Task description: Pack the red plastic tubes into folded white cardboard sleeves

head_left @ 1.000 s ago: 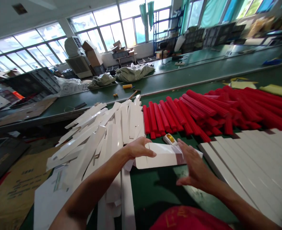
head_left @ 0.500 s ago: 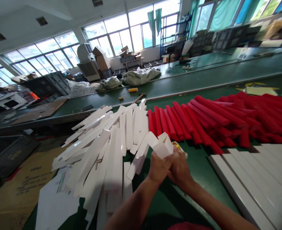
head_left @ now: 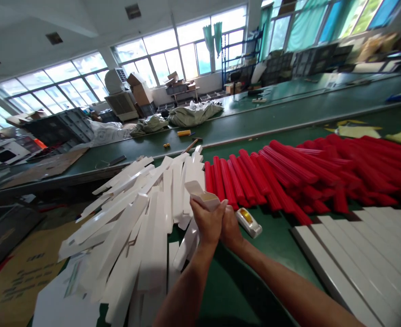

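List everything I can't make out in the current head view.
All in the head view:
Lower part of the white carton: hidden by the left hand and right hand.
Right fingertips: hidden behind the hands.
Far side of the red tubes: cut off by the right edge.
Print on the brown sheet: too blurred to read.

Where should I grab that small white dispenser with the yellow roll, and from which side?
Probably pinch the dispenser across its long sides, from above its near end: it lies slanted, longer than wide, with red ribbed rods beyond its far end and the right hand close on its left.
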{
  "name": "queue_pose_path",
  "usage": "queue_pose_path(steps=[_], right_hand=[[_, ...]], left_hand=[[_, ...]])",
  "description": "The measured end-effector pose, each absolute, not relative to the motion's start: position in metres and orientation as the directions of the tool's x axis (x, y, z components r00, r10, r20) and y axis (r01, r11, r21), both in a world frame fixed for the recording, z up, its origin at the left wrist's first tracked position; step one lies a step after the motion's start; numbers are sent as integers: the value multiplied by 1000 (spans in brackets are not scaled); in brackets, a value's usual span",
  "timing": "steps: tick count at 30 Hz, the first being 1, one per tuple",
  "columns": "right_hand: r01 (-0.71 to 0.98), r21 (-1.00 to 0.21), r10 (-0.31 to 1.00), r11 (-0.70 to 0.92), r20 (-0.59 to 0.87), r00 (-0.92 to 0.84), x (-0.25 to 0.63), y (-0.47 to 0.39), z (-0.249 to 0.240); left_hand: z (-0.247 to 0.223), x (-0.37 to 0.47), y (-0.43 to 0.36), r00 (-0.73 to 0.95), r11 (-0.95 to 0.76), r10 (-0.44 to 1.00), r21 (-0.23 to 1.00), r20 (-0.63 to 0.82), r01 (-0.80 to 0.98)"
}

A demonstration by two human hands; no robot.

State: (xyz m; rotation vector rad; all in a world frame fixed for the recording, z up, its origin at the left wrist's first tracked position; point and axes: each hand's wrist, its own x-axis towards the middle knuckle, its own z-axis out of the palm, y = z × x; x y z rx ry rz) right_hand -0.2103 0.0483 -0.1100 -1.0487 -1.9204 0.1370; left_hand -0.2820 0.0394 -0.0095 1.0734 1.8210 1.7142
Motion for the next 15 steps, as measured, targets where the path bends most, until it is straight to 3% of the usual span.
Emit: queue_pose_path(steps=[5, 7, 11, 15], right_hand=[[453, -487, 665, 746, 530, -526, -170, 55, -97], [513, -449, 682, 731, 455, -573, -144, 70, -97], [729, -162, 736, 665, 305, -604, -114, 116, -115], [688, -8, 670, 726, 234, -704, -126, 148, -130]], left_hand=[[-13, -310, 44, -544, -55, 818, 967, 187, 250], [-13, -319, 46, -483, -84, 854, 968, 192, 237], [-14, -320, 47, -367, -126, 912, 977, 182, 172], [-16, -313, 48, -252, -163, 949, 978, 191, 128]])
